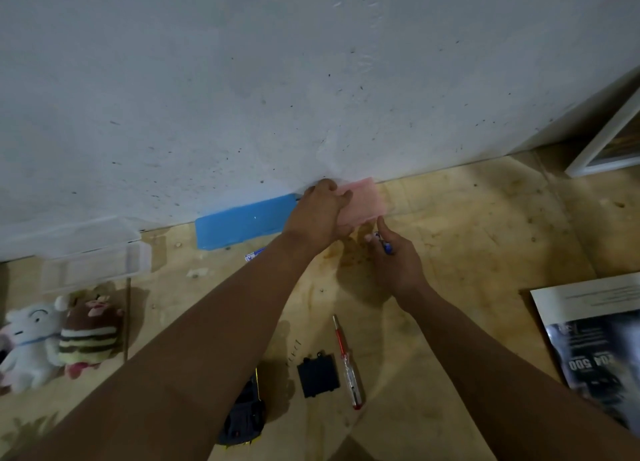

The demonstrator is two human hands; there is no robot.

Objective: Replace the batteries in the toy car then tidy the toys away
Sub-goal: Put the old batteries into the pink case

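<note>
My left hand (318,214) grips the left end of a pink plastic case (363,201) that lies on the floor against the wall. My right hand (394,256) holds a small blue-and-white battery (384,244) just below the case, forefinger pointing up at the case's edge. Another battery (254,254) lies on the floor below a blue case (242,223). The toy car (244,412) lies overturned near the bottom, partly hidden by my left forearm. Its black battery cover (318,375) lies beside a red-handled screwdriver (348,360), with small screws (292,351) nearby.
A clear plastic box (93,263) with its lid open stands at the left by the wall. Two plush toys (59,339) sit at the far left. A magazine (599,343) lies at the right. A white frame (609,142) leans in the right corner.
</note>
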